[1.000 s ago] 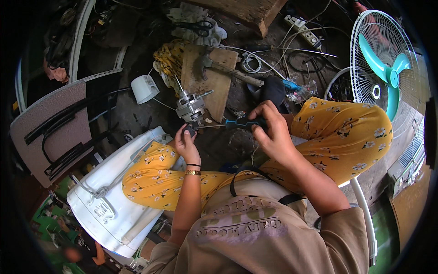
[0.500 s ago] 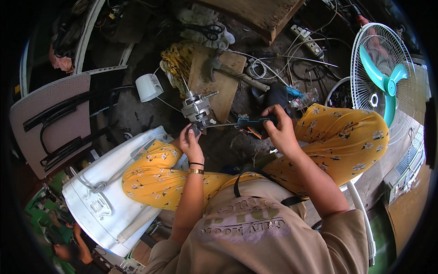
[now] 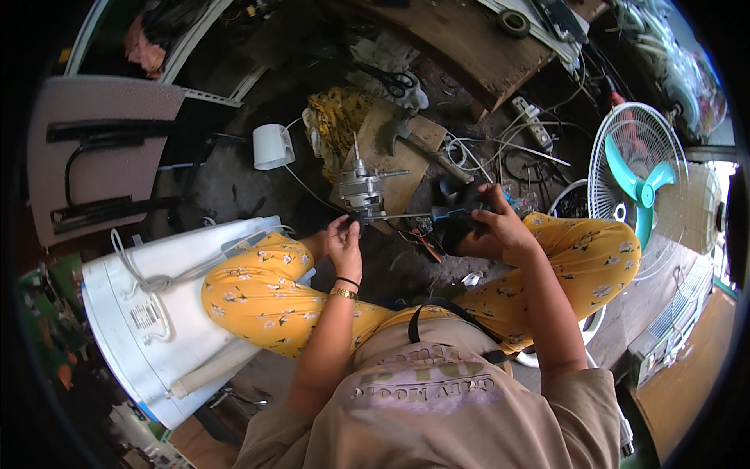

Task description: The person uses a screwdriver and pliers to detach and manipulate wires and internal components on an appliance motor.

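Note:
An electric fan motor (image 3: 361,191), silvery with a thin shaft pointing away from me, rests at the near left corner of a wooden board (image 3: 383,117). At its near end my left hand (image 3: 344,248) pinches a small dark part of the motor. My right hand (image 3: 504,224) is wrapped around the black-and-blue handle of a screwdriver (image 3: 451,212). The screwdriver's long shaft lies level and points left. Its tip reaches the near end of the motor, by my left fingers; the exact contact point is too small to make out.
A hammer (image 3: 430,150) lies across the board, beside a yellow cloth (image 3: 332,117). A white cup-shaped cover (image 3: 273,147) stands to the left. On the right are a fan with teal blades (image 3: 644,191) and a power strip (image 3: 533,125). A large white appliance (image 3: 117,297) lies at left.
The whole view has shifted, so the floor things sit lower in the picture. The screwdriver remains in my right hand and my left hand stays on the motor.

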{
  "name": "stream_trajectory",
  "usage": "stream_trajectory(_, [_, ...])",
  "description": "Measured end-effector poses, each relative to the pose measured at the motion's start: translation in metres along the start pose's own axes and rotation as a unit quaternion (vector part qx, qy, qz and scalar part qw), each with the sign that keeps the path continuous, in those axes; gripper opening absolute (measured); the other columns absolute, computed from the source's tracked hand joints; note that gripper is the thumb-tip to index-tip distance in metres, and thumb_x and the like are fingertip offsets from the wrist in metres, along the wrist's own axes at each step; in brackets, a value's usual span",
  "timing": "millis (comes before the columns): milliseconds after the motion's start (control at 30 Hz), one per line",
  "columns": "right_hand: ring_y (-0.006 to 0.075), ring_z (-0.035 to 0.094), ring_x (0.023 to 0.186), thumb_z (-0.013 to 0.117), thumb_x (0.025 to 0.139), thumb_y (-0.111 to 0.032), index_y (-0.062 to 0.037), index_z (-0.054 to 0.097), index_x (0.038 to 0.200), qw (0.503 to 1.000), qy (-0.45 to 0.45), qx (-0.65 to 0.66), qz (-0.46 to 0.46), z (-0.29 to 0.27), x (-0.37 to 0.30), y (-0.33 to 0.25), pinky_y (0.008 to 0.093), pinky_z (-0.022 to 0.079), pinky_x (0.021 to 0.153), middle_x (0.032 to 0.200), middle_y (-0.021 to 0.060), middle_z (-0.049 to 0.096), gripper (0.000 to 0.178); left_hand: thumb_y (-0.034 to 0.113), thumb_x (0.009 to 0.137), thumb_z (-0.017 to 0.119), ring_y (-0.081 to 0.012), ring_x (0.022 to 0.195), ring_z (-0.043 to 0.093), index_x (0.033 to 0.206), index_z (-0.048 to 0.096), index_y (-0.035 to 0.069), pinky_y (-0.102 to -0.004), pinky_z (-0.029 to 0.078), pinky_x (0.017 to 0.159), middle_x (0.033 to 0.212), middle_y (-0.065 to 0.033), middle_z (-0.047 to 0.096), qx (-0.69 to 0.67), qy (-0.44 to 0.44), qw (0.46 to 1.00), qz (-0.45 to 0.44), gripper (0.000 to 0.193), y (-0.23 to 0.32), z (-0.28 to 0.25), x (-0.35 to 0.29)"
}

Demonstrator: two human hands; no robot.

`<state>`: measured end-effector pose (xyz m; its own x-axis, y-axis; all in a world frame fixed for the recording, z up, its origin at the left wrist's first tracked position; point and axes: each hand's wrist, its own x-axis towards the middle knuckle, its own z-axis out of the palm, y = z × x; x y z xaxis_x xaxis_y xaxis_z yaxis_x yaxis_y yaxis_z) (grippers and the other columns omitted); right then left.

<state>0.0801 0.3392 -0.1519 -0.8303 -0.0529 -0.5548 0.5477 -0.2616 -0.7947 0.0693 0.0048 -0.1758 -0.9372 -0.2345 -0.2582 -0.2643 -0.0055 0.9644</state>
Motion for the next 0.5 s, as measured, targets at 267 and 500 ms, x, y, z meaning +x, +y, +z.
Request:
stream_trajectory(267, [0.0175, 0.060, 0.095, 0.057, 0.096, -0.026, -0.0124, 0.050, 0.125, 0.987, 0.029, 0.020, 0.154, 0.004, 0.022, 0.006, 0.0400, 0.051, 0.073, 0.102, 0.0045, 0.059, 0.033, 0.009, 0.088, 0.072, -0.0079, 0.080, 0.063, 0.110, 0.055, 0.001, -0.0198, 0.051, 0.074, 0.093, -0.0057, 0.066, 0.011, 0.042, 0.997, 0.061, 0.029, -0.006, 0.007, 0.004])
stream_trajectory(500, [0.0212, 0.059, 0.093, 0.054, 0.093, -0.011, -0.0189, 0.048, 0.122, 0.981, 0.000, 0.161, 0.106, -0.036, 0.047, 0.049, 0.0423, 0.049, 0.071, 0.106, 0.0035, 0.058, 0.030, 0.017, 0.072, 0.083, -0.0199, 0.072, 0.061, 0.097, 0.062, 0.006, -0.0313, 0.050, 0.065, 0.090, -0.0081, 0.060, 0.113, 0.077, 0.974, 0.181, 0.034, 0.004, 0.027, -0.001])
